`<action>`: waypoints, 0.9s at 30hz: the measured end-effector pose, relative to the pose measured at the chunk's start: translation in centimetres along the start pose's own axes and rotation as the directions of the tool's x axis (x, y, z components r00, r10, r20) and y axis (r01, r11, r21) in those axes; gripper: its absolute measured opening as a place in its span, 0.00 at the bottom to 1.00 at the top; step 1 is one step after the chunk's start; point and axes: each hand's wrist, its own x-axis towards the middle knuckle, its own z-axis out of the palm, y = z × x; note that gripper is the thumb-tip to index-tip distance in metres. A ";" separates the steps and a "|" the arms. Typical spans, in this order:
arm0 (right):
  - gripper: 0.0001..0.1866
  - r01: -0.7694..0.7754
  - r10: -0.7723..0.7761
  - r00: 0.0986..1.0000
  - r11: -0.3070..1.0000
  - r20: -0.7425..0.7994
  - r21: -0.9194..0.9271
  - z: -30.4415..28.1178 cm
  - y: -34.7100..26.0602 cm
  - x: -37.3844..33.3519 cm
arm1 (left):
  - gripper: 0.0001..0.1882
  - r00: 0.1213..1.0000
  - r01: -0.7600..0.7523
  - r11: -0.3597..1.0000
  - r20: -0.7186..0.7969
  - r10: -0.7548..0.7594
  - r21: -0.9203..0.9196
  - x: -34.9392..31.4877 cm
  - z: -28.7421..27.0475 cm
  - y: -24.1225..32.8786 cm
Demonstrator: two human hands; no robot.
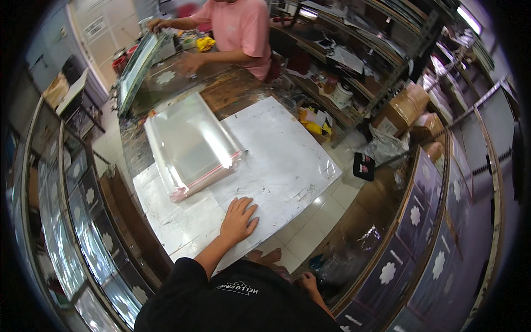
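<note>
My left hand (239,221) lies palm down on a white board (271,149) that covers the near part of the table, its fingers stretched out and holding nothing. A thick stack of clear plastic bags (191,138), with a red line along the near edge, rests on the board beyond that hand, not touching it. Low beside my body, off the table's near edge, is my right hand (307,281); its fingers are too small and partly hidden to read.
Across the table, a person in a pink shirt (243,27) grips a tilted framed screen (138,72). Racks of printed sheets (415,216) with white flower shapes flank me on both sides. Cluttered shelves (332,50), cardboard boxes (404,108) and a black cap (363,166) are to the right.
</note>
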 end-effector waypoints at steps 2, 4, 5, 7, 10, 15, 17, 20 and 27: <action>0.14 0.072 -0.074 0.997 0.988 -0.010 -0.134 -0.8 -0.3 0.7 | 0.21 1.000 -0.004 1.000 -0.005 0.004 -0.013 0.0 0.0 -0.1; 0.13 0.048 -0.047 0.999 0.988 0.009 -0.145 -1.1 -2.6 -0.4 | 0.21 1.000 -0.008 1.000 -0.013 0.008 -0.008 -0.1 0.2 -0.4; 0.13 0.035 -0.032 0.999 0.988 0.018 -0.149 -1.2 -3.9 -1.0 | 0.21 1.000 -0.012 1.000 -0.014 0.012 -0.006 -0.1 0.2 -0.4; 0.13 0.021 -0.018 0.999 0.996 0.033 -0.091 -1.3 -2.9 0.3 | 0.21 1.000 -0.012 1.000 -0.014 0.012 -0.019 0.0 0.0 -0.4; 0.12 0.023 -0.025 0.996 1.000 0.084 0.020 -1.3 -1.9 1.3 | 0.21 1.000 -0.020 0.999 -0.019 0.019 -0.028 -0.1 0.0 -0.5; 0.11 0.190 -0.185 0.982 0.961 0.040 -0.200 -1.0 -3.7 0.3 | 0.22 0.999 -0.013 0.993 -0.036 0.009 -0.121 -0.4 0.5 -1.5; 0.10 0.195 -0.184 0.979 0.971 0.088 -0.138 -1.1 -5.5 -1.1 | 0.22 0.999 0.026 0.974 -0.035 -0.035 -0.225 -0.4 0.3 -2.1; 0.09 0.201 -0.194 0.979 0.969 0.062 -0.143 -1.2 -8.1 -3.7 | 0.23 0.975 0.129 0.936 -0.130 -0.180 -0.328 0.6 -2.3 -2.0; 0.14 0.086 -0.093 0.995 0.973 -0.023 -0.215 -2.0 -5.6 -3.7 | 0.45 0.838 0.346 0.832 -0.541 -0.066 0.434 7.8 -13.0 -7.8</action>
